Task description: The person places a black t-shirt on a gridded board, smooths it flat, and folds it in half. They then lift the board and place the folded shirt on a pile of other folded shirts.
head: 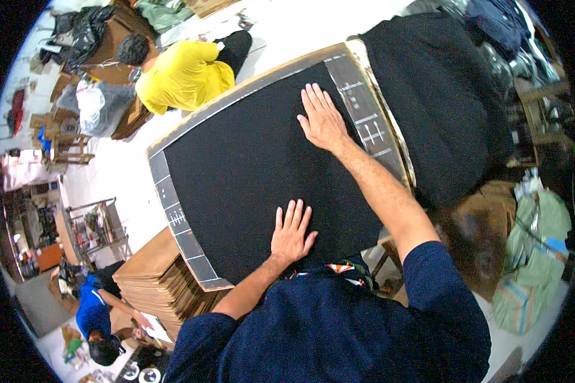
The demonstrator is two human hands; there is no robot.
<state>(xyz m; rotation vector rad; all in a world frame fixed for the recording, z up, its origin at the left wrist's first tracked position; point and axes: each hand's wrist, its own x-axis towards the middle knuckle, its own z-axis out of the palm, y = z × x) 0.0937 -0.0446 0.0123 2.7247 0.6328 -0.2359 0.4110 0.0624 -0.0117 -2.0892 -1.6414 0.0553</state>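
Black fabric lies flat over a large board whose dark border carries white lines and marks. Flat on the cloth near the wearer's body rests my left hand, fingers spread. Farther out, close to the board's right border, my right hand lies palm down on the same cloth, thumb apart from the fingers. Neither hand grips anything. Beyond the board's right edge is a big mass of black fabric, with a pale strip of material between it and the board.
A tall stack of cardboard sheets stands at the board's lower left. A person in yellow sits beyond the far edge. Another person in blue is at lower left, a hand on a white sheet. Green wrapped bundles lie at right.
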